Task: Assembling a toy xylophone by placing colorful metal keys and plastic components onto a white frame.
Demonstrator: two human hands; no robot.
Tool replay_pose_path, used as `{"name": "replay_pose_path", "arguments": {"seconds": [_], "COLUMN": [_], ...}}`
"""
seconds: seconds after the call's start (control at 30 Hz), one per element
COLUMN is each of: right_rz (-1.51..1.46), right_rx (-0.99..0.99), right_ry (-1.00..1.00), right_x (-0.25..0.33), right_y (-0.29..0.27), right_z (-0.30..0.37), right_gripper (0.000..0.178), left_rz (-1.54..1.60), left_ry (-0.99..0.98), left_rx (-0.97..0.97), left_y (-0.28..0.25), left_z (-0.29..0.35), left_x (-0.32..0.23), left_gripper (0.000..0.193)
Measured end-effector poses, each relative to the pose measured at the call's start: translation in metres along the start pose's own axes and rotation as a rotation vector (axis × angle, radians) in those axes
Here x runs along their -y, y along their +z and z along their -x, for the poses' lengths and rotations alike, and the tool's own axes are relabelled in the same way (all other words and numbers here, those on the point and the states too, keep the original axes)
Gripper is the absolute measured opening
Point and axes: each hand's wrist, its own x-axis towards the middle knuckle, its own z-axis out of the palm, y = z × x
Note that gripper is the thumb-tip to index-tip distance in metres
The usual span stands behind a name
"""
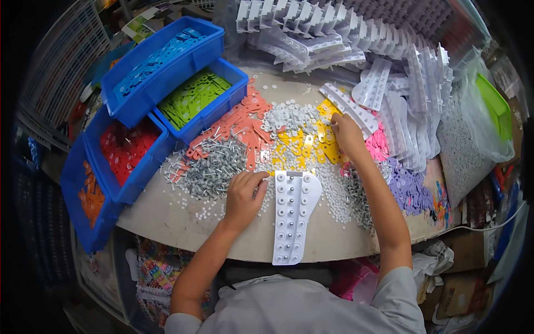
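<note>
A white plastic holder point(291, 217), with a rounded bulge at its upper right, lies upright at the near table edge. Round pegs line both its sides, and metal pins show along the middle groove. Beside its upper left corner is my left hand point(243, 196), thumb and forefinger apart, with the forefinger near a bit of yellow at the holder's top edge. My right hand point(349, 136) reaches farther out, fingertips curled together at the yellow plastic strips point(329, 149). Whatever it pinches is hidden. White round caps point(292, 118) lie heaped to its left.
Grey metal pins point(219, 164) and coral strips point(236, 123) are piled left of centre; purple strips point(410, 189) lie right. Blue bins point(181, 131) of coloured strips crowd the left. White holders point(400, 117) are stacked behind and right, near a clear bag point(464, 150).
</note>
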Motion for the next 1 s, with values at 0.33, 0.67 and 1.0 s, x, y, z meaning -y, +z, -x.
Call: {"name": "replay_pose_path", "arguments": {"seconds": [0.33,0.67,1.0], "right_rz": [0.06,-1.209,-1.457], "right_rx": [-0.08,0.388,0.488], "right_ry": [0.063,0.15,0.336], "right_x": [-0.013,0.127,0.141], "right_y": [0.015,-0.061,-0.067], "right_z": [-0.001,0.119,0.198], "right_gripper": [0.013,0.01,0.016], "left_rz": [0.056,0.208,0.017], "left_ry": [-0.024,0.131,0.49], "left_rx": [-0.016,-0.021,0.014], "left_y": [-0.001,-0.01,-0.018], "left_z": [-0.001,-0.008,0.046], "left_x": [-0.002,-0.057,-0.076], "left_gripper": [0.013,0.023,0.032]}}
